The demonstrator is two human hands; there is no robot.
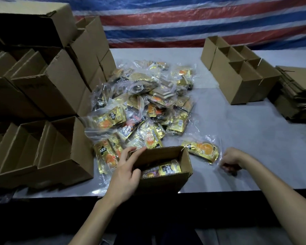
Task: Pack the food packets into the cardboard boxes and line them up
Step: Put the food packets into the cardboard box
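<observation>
Grips with the left hand (125, 174) the left wall of the open cardboard box (162, 183) at the near edge of the table (254, 135), some food packets (166, 169) already inside, and curls the right hand (230, 160) just beside 1 loose packet (201, 150). Risks tipping the box off that edge by pulling on only 1 wall, or losing the slippery clear wrap short of the opening. Cannot tell a real pinch on the wrap from merely curled right fingers, nor count the packets behind the near wall, nor read the blurred pile (141, 106) beyond.
</observation>
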